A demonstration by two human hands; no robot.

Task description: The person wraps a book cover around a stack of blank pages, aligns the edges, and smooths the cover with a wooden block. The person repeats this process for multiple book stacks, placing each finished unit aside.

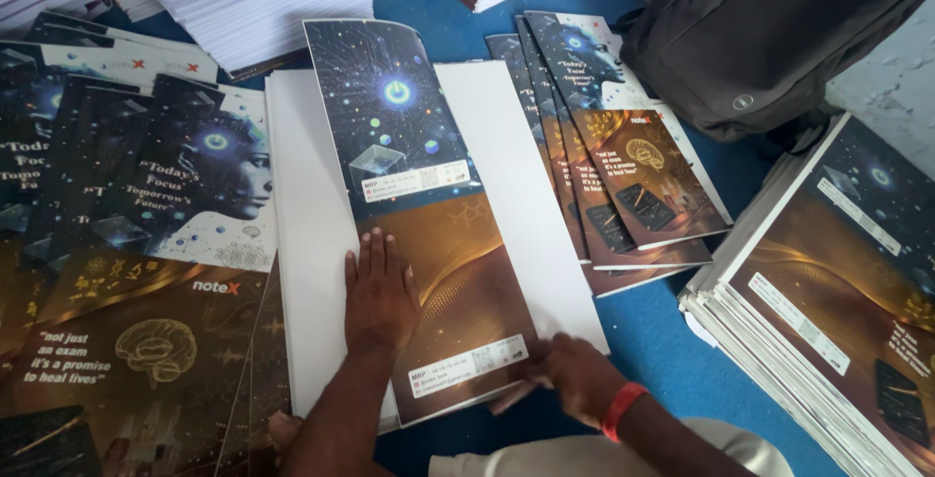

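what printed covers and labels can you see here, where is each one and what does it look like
Cover sheet: centre, under left hand; long, dark blue above, bronze below.
White label: mid-sheet, small rectangle.
Second white label: sheet's near end, by right hand.
Cover piles: left, right, fanned behind; same colours.

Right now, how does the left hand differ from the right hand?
The left hand lies flat, fingers spread, on the cover sheet; the right hand is blurred at the sheet's lower corner. The right hand has a red wristband; the left hand has none in view. Both touch the same sheet.
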